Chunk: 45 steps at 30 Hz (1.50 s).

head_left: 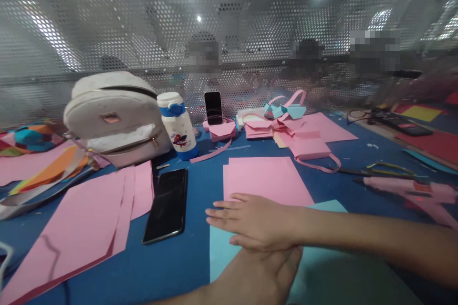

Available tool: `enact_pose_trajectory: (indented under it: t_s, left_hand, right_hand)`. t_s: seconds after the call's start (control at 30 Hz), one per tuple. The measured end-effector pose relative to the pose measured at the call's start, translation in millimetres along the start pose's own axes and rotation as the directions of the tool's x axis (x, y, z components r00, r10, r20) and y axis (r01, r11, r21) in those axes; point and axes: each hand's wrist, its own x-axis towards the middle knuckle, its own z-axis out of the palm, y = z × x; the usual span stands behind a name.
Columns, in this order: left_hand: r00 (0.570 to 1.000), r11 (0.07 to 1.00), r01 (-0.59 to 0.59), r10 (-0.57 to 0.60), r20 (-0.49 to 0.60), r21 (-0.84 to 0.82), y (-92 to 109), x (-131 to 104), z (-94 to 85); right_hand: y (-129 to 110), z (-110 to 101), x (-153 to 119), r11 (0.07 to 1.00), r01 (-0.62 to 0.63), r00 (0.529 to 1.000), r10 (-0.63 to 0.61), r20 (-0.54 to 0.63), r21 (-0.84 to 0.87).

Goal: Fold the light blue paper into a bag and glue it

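Observation:
A light-blue sheet of paper point(223, 259) lies on the table in front of me, partly beneath a pink sheet of paper point(263, 178). My right hand point(246, 221) reaches in from the right and rests flat across both sheets, palm down, its fingers spread to the left. Just below it is my left hand point(255, 274), lying over the light-blue sheet with its fingers toward the right wrist. The left fingers are bent and partly hidden, and I see nothing held in them. The two hands touch or overlap near the right wrist.
Left of the hands lie a black phone point(166, 205) and pink sheets point(86, 219). Behind stand a white backpack point(114, 119), a bottle point(178, 126), an upright phone point(213, 107) and small pink paper bags point(257, 127). At right are scissors point(372, 171) and a pink glue gun point(411, 188).

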Motion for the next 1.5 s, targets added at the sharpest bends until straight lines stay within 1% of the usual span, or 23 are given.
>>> enact_pose_trajectory:
  t_s: [0.1, 0.17, 0.23, 0.33, 0.4, 0.5, 0.6, 0.67, 0.7, 0.73, 0.77, 0.87, 0.9, 0.97, 1.03, 1.1, 1.2, 1.27, 1.33, 1.4, 1.43, 1.47, 1.5]
  left_hand:
    - [0.999, 0.997, 0.017, -0.015, 0.028, -0.069, 1, 0, -0.6]
    - [0.999, 0.994, 0.038, -0.035, 0.037, -0.101, 1, 0, -2.0]
    - [0.998, 0.995, 0.04, -0.036, 0.048, -0.087, 0, 0, -4.7]
    - [0.999, 0.999, 0.01, -0.008, 0.035, -0.043, -2, -1, -8.4]
    - [1.0, 0.999, 0.006, -0.005, 0.018, -0.035, -3, -1, -8.9]
    - [1.0, 1.0, 0.003, -0.002, 0.031, -0.03, -2, 0, -10.8]
    - [0.999, 0.996, 0.013, -0.009, 0.043, -0.092, -1, 5, -23.9]
    - [0.994, 0.971, 0.109, -0.102, 0.044, -0.212, -3, 9, -39.3]
    - [0.98, 0.939, 0.2, -0.194, 0.052, -0.278, -6, 11, -47.6]
    - [0.953, 0.9, 0.297, -0.298, 0.048, -0.319, -9, 13, -55.3]
    - [0.931, 0.88, 0.359, -0.36, 0.057, -0.311, -13, 15, -61.8]
    - [0.881, 0.862, 0.473, -0.467, 0.076, -0.184, -25, 18, -72.6]
    - [0.863, 0.847, 0.505, -0.498, 0.081, -0.167, -28, 19, -73.6]
    - [0.821, 0.797, 0.57, -0.559, 0.114, -0.201, -31, 19, -73.9]
    - [0.784, 0.737, 0.62, -0.595, 0.178, -0.267, -32, 21, -73.9]
    - [0.763, 0.695, 0.647, -0.599, 0.245, -0.314, -33, 23, -75.0]
    - [0.769, 0.675, 0.639, -0.567, 0.296, -0.368, -39, 28, -78.8]
    - [0.785, 0.662, 0.619, -0.54, 0.304, -0.422, -47, 30, -83.5]
    - [0.796, 0.644, 0.598, -0.547, 0.26, -0.477, -54, 29, -90.1]
    - [0.784, 0.617, 0.583, -0.597, 0.168, -0.529, -59, 25, -97.4]
    - [0.77, 0.606, 0.577, -0.628, 0.117, -0.547, -59, 22, -100.4]
    - [0.741, 0.59, 0.57, -0.67, 0.047, -0.572, -57, 20, -102.4]
    - [0.687, 0.564, 0.553, -0.725, -0.047, -0.614, -54, 18, -103.1]
  right_hand:
    - [1, 2, -25, 0.99, -0.032, 0.999, 0.033, -0.004, 0.139]
    - [0, 2, -45, 0.978, -0.095, 0.995, 0.098, -0.005, 0.186]
    - [0, 2, -66, 0.965, -0.173, 0.984, 0.177, -0.006, 0.196]
    - [3, 7, -103, 0.946, -0.29, 0.956, 0.294, -0.008, 0.146]
    - [6, 14, -129, 0.924, -0.37, 0.925, 0.376, -0.05, 0.099]
    - [7, 23, -165, 0.887, -0.46, 0.879, 0.462, -0.116, 0.046]
    - [3, 28, -191, 0.843, -0.538, 0.833, 0.533, -0.149, 0.002]
    - [-1, 29, -201, 0.816, -0.577, 0.809, 0.568, -0.155, -0.022]
    - [-2, 28, -204, 0.808, -0.588, 0.801, 0.577, -0.158, -0.031]
    - [-3, 27, -206, 0.804, -0.594, 0.796, 0.582, -0.165, -0.035]
    - [-4, 25, -207, 0.802, -0.596, 0.794, 0.582, -0.176, -0.035]
    - [-4, 15, -202, 0.805, -0.593, 0.791, 0.576, -0.208, -0.025]
    - [-4, 10, -198, 0.806, -0.592, 0.79, 0.575, -0.211, -0.021]
    - [-5, 0, -188, 0.816, -0.579, 0.8, 0.564, -0.205, -0.012]
    - [-5, -8, -177, 0.828, -0.56, 0.807, 0.551, -0.212, 0.02]
    - [-5, -14, -166, 0.85, -0.523, 0.824, 0.524, -0.218, 0.067]
    - [-4, -21, -152, 0.883, -0.456, 0.851, 0.469, -0.237, 0.112]
    - [-5, -26, -147, 0.901, -0.423, 0.852, 0.432, -0.296, 0.099]
    - [-8, -32, -145, 0.911, -0.405, 0.825, 0.4, -0.398, 0.078]
    - [-12, -37, -148, 0.911, -0.405, 0.757, 0.383, -0.529, 0.08]
    - [-12, -38, -151, 0.906, -0.411, 0.709, 0.387, -0.59, 0.099]
    - [-13, -38, -154, 0.898, -0.418, 0.657, 0.403, -0.637, 0.137]
    - [-12, -36, -157, 0.884, -0.422, 0.606, 0.438, -0.664, 0.199]
